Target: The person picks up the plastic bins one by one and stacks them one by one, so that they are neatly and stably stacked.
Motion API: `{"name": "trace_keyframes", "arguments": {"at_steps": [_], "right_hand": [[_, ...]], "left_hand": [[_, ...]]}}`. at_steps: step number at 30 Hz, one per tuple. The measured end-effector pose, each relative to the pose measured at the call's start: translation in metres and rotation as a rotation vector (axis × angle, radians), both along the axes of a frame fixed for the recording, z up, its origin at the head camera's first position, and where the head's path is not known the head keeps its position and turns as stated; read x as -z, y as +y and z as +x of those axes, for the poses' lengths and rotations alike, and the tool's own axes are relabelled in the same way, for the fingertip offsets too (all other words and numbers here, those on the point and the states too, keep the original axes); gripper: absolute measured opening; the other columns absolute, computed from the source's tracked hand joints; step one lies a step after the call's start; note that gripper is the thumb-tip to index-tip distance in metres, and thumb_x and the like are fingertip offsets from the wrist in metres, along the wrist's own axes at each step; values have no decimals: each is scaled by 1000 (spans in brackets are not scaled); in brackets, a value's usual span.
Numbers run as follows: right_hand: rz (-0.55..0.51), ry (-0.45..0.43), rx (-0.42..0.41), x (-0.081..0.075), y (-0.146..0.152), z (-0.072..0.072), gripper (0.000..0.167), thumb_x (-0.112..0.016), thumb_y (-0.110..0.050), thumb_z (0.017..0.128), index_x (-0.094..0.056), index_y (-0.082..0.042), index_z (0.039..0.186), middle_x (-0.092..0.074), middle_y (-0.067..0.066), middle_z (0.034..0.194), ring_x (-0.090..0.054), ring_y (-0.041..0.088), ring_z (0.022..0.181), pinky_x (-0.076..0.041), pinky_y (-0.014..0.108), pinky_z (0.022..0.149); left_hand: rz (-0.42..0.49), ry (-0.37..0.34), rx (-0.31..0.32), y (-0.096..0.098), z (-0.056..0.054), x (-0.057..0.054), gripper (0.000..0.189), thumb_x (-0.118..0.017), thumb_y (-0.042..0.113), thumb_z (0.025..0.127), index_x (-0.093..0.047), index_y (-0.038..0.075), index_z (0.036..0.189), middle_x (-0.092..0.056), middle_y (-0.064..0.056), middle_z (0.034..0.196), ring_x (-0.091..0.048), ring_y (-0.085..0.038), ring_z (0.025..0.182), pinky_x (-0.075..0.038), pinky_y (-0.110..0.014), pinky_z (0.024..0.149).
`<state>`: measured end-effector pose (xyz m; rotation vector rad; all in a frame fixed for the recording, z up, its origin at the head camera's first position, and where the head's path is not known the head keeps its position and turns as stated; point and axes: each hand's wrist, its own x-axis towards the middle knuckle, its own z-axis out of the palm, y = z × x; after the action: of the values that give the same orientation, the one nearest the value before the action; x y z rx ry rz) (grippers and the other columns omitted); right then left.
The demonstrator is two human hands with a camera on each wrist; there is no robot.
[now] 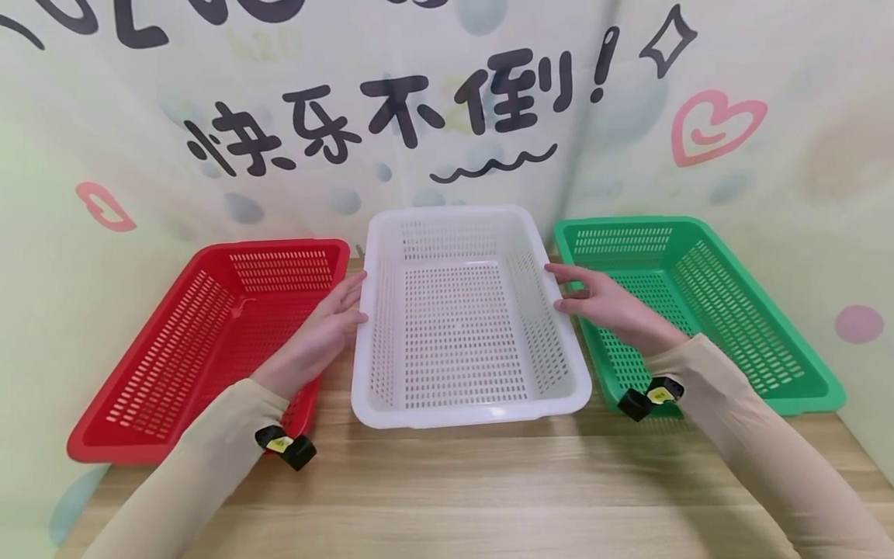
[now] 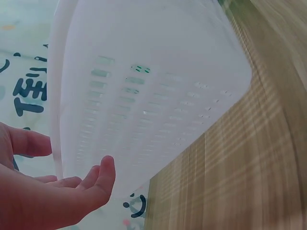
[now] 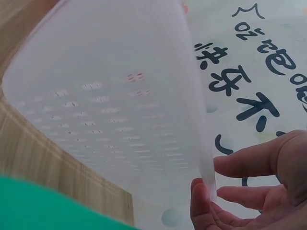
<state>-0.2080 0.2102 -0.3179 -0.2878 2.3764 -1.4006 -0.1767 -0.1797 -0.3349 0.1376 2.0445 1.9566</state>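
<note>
Between both hands is a white plastic basket (image 1: 464, 412) with slotted walls and a perforated floor. In the head view its inside faces me and holds nothing. My left hand (image 1: 323, 335) grips the left rim, thumb at the rim's edge and fingers along the outer wall (image 2: 144, 28). On the opposite side my right hand (image 1: 610, 304) pinches the right rim, with fingertips curled under it in the right wrist view. The basket's underside shows close over the wooden table (image 2: 201, 167) in the left wrist view.
A red basket (image 1: 115, 453) stands at the left, partly behind my left arm. At the right stands a green basket (image 1: 803, 404), partly behind my right hand. Behind them hangs a printed backdrop (image 1: 419, 186) with black lettering.
</note>
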Motion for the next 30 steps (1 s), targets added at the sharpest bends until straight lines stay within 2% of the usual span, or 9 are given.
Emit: {"name": "trace_keyframes", "arguments": {"at_steps": [9, 14, 20, 27, 30], "right_hand": [[-24, -3, 9, -7, 11, 6, 65, -57, -10, 95, -28, -12, 153, -44, 17, 140, -54, 35, 115, -41, 53, 97], [-37, 0, 9, -8, 15, 9, 66, -59, -13, 95, -27, -14, 153, -45, 18, 140, -55, 36, 117, -39, 57, 98], [-41, -1, 35, -9, 21, 13, 66, -61, -17, 96, -29, -16, 153, -48, 18, 138, -55, 35, 117, -36, 60, 100], [-84, 4, 65, -11, 29, 19, 64, -62, -23, 96, -32, -17, 152, -51, 16, 135, -61, 28, 110, -48, 46, 91], [-77, 22, 77, -14, 33, 23, 64, -62, -26, 96, -33, -17, 152, -53, 16, 134, -62, 25, 108, -49, 40, 89]], "left_hand": [[-4, 15, 22, 4, 1, -5, 73, -49, 6, 98, -8, 19, 157, -19, -1, 158, -28, -23, 140, -33, -46, 108], [-14, 30, 35, 7, 1, -6, 72, -48, 4, 97, -8, 17, 156, -20, -4, 158, -28, -24, 140, -30, -50, 109], [-20, 45, 66, 8, 3, -8, 73, -49, 6, 97, -9, 19, 157, -21, -3, 158, -31, -25, 139, -34, -49, 106], [-2, 74, 89, 12, 3, -9, 73, -49, 6, 98, -8, 20, 157, -21, -1, 158, -30, -23, 139, -35, -48, 106], [7, 85, 93, 14, 2, -11, 73, -49, 7, 98, -8, 20, 157, -21, 0, 158, -31, -23, 139, -37, -47, 105]]}}
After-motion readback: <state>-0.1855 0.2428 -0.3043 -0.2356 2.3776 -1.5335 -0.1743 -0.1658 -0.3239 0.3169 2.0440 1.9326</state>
